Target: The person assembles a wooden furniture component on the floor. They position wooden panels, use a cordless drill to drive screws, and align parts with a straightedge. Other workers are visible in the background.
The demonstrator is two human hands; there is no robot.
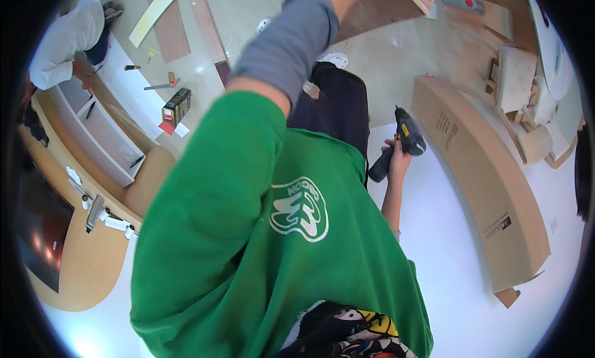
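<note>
My right hand (400,163) is closed round the grip of a black and yellow cordless drill (408,135), held out at my right side. The drill's chuck points toward the top of the view. My left arm, in a green sleeve (217,184) over a grey one (282,45), stretches up across the view. Its hand is cut off by the upper edge, so I cannot see its fingers. Close to that bare wrist is a brown wooden panel (378,17), partly outside the picture.
A long cardboard box (483,172) lies at the right, near wooden pieces (517,79). Upper left, a person in white (71,39) bends over a wooden cabinet (102,138). A small black box (177,106), an orange-handled tool (172,80) and boards (164,23) lie on the floor.
</note>
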